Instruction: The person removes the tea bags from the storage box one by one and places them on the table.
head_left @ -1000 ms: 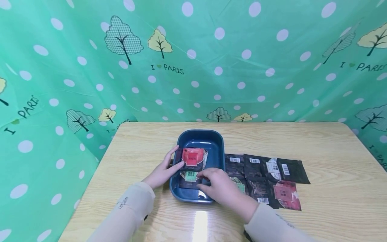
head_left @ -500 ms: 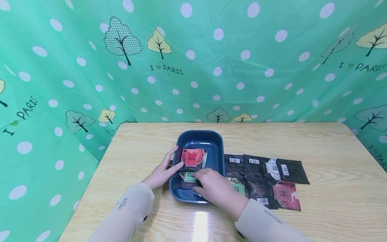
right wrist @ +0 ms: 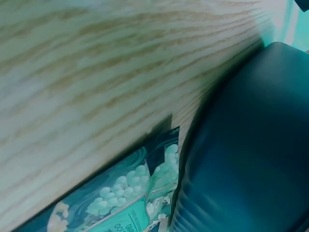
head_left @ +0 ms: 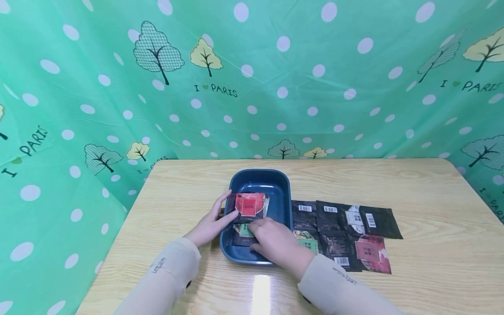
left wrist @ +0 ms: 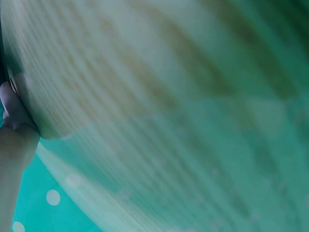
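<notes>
In the head view, a dark blue tray (head_left: pixel 281 188) holds flat sachets. A red and black sachet (head_left: pixel 249 204) lies uppermost, overlapping a dark sachet with a green label (head_left: pixel 245 239) nearer the front. My left hand (head_left: pixel 211 224) rests over the tray's left side, fingers extended and thumb at the red sachet's edge. Reaching in from the right, my right hand (head_left: pixel 275 243) has loosely bent fingers on the green-labelled sachet; thumb and index are apart. Its palm hides part of that sachet. The left wrist view shows only part of the left hand (left wrist: pixel 17 116) at the edge.
Right of the tray, several sachets lie in two overlapping rows, including a black one with a barcode (head_left: pixel 379 222), a red one (head_left: pixel 372 253) and a green-labelled one (head_left: pixel 308 243). All stand on a wood-grain table (head_left: pixel 433 197). A green curtain (head_left: pixel 252 109) hangs behind it.
My right hand has slid left and slightly inward across the green-labelled sachet, covering more of it. The sachets stay about where they were, and my left hand keeps its place.
</notes>
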Motion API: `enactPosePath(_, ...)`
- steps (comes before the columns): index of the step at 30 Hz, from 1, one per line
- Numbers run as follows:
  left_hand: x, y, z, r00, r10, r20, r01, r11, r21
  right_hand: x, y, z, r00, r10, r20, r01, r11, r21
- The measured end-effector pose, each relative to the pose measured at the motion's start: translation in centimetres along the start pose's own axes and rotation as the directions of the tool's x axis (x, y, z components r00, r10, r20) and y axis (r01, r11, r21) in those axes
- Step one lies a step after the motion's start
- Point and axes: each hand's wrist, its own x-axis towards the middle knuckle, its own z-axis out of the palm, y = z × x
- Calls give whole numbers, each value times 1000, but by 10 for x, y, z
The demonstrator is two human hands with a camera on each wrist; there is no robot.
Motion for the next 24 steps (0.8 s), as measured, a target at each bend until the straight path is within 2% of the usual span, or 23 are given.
enactPosePath(8,-1,0,0,1000,-4,1,4,1000,9,4,-1,5,999,16,45,-12,997,-80)
enactPosePath(18,-1,1,0,1000,-16,7,16,1000,-4,4,-2,8,999,13,37,-7,987,-161)
enactPosePath(24,-1,2,0,1000,-8,9,8,1000,-5,4,-1,8,999,11,32,-5,985,-172)
